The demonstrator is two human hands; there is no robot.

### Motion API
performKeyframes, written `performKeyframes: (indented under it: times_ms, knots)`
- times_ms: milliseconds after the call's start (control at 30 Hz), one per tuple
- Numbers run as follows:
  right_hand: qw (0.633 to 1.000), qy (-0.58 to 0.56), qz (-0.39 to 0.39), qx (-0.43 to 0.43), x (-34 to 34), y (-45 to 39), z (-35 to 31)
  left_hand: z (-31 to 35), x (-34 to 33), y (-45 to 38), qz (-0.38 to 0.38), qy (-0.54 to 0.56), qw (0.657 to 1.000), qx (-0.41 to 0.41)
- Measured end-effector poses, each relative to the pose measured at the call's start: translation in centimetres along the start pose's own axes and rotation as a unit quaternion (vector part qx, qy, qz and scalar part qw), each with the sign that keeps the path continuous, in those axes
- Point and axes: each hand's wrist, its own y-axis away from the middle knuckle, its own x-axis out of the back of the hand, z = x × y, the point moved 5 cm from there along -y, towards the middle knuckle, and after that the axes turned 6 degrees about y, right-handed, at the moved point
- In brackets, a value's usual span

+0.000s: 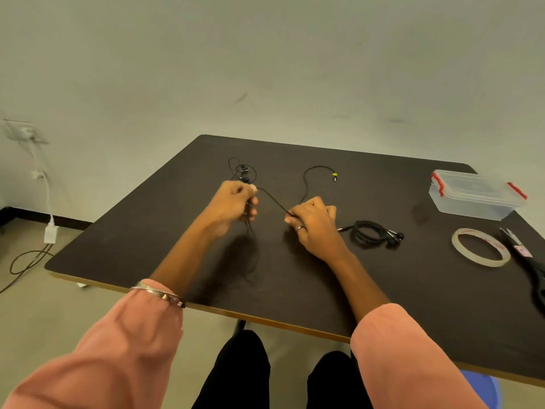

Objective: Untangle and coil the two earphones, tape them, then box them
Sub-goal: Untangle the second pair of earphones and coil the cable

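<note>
pale wall and floor surround your dark table [295,290], which fills the head view. your left hand [233,203] sits left of centre, its fingers curled tight around a black earphone cable [274,200]; past that hand, on the far side, the earbud end of the same cable lies in small loops [242,170] on the table. from your left hand the cable runs taut to the right into your right hand [314,222], which pinches it between curled fingers; a ring shows on one finger. beyond your right hand the cable curves away to the far side and ends in a plug with a yellow tag [334,175], lying on the table. just right of your right hand the second earphone [373,234] lies coiled on the table, apart from your fingers, its buds at the right end. further right a roll of clear tape [455,246] lies flat, with black-handled scissors [530,267] just beside it at the right edge. on the far right a clear plastic box with red clips [474,196] stands with its lid on. pink sleeves cover your forearms, and a bangle [159,293] sits on your left wrist.
</note>
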Motion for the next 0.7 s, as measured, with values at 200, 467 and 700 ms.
performKeyframes:
  times_ms: [200, 467, 700]
  knots:
    - [0.991, -0.112, 0.068, -0.030, 1.6, -0.1, -0.1, 5.8, 3.3, 0.4, 0.057, 0.328, 0.943, 0.007]
    - [0.970, -0.150, 0.062, -0.182, 4.8, -3.1, 2.7, 12.2, 4.9, 1.4, 0.014, 0.491, 0.867, -0.086]
    - [0.920, -0.334, 0.136, -0.157, 9.0, -3.2, -3.7, 12.9, 1.3, 2.5, -0.028, 0.404, 0.912, -0.068]
